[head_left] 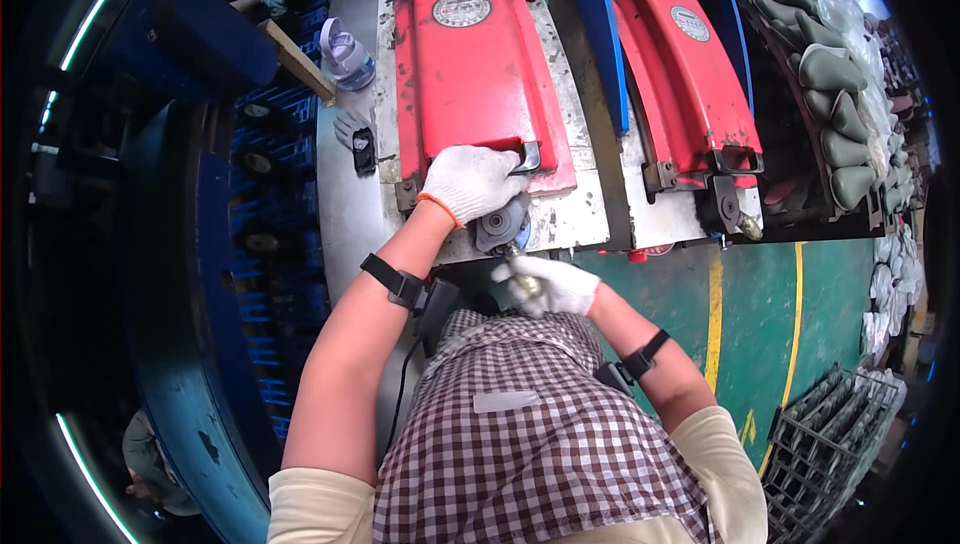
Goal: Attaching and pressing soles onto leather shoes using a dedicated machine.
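Note:
A red metal cover (478, 74) with a round plate near its far end lies in front of me on a worn, light-coloured base. My left hand (472, 184), in a white knit glove, is at the cover's near edge, its fingers closed about the metal handle (531, 158) there. Just below, a round grey pivot latch (497, 227) sits at the front of the base. My right hand (560, 286), gloved too, grips the brass-coloured lever knob (529, 287) below that latch, close to my apron. Part of the knob is hidden by the fingers.
A second red cover (685, 74) stands to the right inside blue side panels (598, 39). On the left metal table are a clear bottle (347, 59), a grey glove (350, 127) and a small black object (363, 150). Green boot-like pieces (835, 69) fill the right rack. A wire rack (835, 434) stands lower right.

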Tool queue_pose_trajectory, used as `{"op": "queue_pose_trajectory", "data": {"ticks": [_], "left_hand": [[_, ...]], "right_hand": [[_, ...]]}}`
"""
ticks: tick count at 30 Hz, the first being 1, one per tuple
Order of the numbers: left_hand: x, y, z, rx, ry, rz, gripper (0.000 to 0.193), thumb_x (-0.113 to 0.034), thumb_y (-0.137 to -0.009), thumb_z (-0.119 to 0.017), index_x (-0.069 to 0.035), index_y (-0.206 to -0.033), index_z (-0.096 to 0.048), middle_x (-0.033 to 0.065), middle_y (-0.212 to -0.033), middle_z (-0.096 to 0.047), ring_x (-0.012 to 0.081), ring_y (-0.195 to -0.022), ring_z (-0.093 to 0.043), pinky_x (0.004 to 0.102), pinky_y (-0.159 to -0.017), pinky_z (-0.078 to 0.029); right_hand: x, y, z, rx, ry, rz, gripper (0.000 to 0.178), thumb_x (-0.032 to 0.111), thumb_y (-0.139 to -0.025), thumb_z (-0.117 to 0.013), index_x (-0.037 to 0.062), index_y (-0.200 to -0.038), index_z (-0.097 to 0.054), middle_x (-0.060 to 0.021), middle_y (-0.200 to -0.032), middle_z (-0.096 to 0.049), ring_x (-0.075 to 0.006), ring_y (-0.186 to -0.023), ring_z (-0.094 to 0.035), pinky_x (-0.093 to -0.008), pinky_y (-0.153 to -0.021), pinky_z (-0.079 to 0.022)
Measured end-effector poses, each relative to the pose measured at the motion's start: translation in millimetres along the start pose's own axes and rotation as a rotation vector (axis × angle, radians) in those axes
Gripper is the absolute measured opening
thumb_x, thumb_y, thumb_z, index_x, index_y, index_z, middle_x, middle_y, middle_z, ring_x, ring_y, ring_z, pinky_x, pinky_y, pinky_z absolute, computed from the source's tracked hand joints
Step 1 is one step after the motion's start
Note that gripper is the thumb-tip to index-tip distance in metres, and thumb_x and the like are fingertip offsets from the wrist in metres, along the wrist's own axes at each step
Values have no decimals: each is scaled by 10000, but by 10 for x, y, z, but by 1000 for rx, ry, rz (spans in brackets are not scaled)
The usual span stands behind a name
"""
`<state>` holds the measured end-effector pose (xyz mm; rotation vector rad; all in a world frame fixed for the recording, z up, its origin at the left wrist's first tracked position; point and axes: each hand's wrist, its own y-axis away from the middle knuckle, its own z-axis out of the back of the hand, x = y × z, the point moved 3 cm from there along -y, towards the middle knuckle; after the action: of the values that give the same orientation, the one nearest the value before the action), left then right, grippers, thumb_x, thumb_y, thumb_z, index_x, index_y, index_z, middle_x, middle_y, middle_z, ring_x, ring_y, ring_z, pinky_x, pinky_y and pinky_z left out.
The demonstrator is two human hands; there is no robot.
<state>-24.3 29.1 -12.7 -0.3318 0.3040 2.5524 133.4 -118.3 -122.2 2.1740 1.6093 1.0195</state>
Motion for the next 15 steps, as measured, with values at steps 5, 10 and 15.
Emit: {"op": "queue_pose_trajectory", "data": {"ticks": [5,10,15], "left_hand": [[-55,-14,23,-8,10,-13,430,-498,-961,-571,-96,-936,-722,164,-884,-748,354,-856,-736,513,-751,-563],[-123,0,136,-110,139,49,432,-543,-914,-651,-117,-923,-718,153,-805,-713,361,-794,-713,487,-701,-539],[-95,105,41,-525,452,116,202,-330,-928,-734,-131,-959,-755,108,-838,-752,279,-792,-751,390,-680,-570]], "right_hand": [[302,624,600,-304,33,241,407,420,-1049,-601,92,-1290,-628,47,-692,-509,-67,-579,-435,-224,-496,-339],[648,1192,943,-614,181,541,381,294,-1043,-622,34,-1321,-606,-14,-854,-680,-102,-687,-635,-257,-611,-533],[967,2085,1548,-1219,622,1131,201,94,-1026,-616,24,-1194,-703,-10,-1037,-681,-87,-961,-607,-257,-867,-497]]}}
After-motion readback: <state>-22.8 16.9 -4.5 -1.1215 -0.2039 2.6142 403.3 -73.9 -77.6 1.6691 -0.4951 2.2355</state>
